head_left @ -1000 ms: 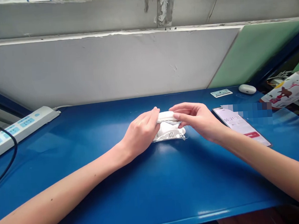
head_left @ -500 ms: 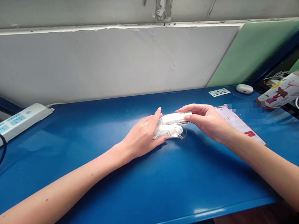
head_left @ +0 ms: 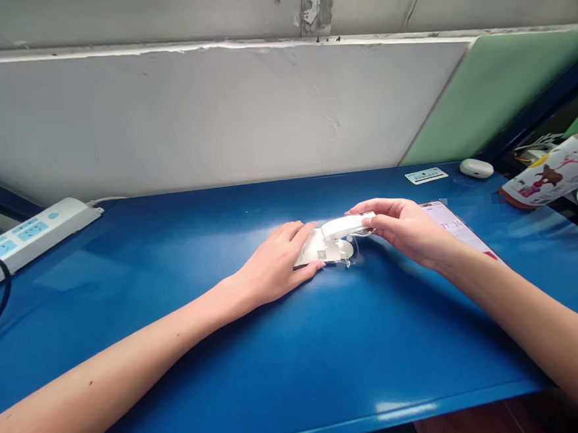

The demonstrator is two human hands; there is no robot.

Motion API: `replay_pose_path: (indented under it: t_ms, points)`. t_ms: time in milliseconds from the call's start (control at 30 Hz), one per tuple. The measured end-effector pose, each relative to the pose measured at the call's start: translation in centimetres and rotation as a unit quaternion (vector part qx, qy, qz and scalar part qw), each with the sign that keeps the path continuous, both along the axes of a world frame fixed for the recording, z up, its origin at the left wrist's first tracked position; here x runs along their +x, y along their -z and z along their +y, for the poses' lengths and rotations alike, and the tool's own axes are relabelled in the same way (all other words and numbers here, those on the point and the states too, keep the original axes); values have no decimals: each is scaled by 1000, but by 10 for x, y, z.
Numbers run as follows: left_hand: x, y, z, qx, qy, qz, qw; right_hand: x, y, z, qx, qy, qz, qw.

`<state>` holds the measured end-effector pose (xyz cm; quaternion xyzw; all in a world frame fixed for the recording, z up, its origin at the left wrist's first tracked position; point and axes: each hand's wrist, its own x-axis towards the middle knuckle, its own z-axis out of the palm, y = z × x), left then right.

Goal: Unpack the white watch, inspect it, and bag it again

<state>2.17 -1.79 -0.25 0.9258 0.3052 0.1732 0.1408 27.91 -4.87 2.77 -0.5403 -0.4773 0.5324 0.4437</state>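
At the centre of the blue table (head_left: 260, 370), my left hand (head_left: 277, 263) grips a flat white packet with a QR code (head_left: 311, 253), fingers over its far side and thumb along the near edge. Clear plastic shows at the packet's right end, beside a small rounded white part (head_left: 345, 248). My right hand (head_left: 403, 231) pinches the right end of a curved white device (head_left: 344, 225) between thumb and fingers. The device is held just above the packet, its left end over it; whether they touch I cannot tell. Its exact kind is unclear.
Right of my right hand lies a phone (head_left: 461, 227) with its screen lit. Behind it are a printed card (head_left: 425, 176) and a white earbud case (head_left: 476, 168). A tilted printed cup (head_left: 548, 175) lies far right. A power strip (head_left: 37, 234) and black cable (head_left: 6, 282) are left.
The white device has shifted slightly right and tilted, its right end higher. More of the packet with the QR code now shows beneath it. My left fingers have come down lower onto the packet.
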Motion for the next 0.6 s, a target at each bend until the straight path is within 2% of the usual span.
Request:
replay_pose_path:
  t_ms: [233, 600]
  points:
    - [0, 0, -2, 8, -22, -3, 1000, 10, 6, 7, -13, -6, -1, 1000]
    - [0, 5, -2, 57, -32, -23, 998, 24, 2, 12, 4, 1, -151, 989]
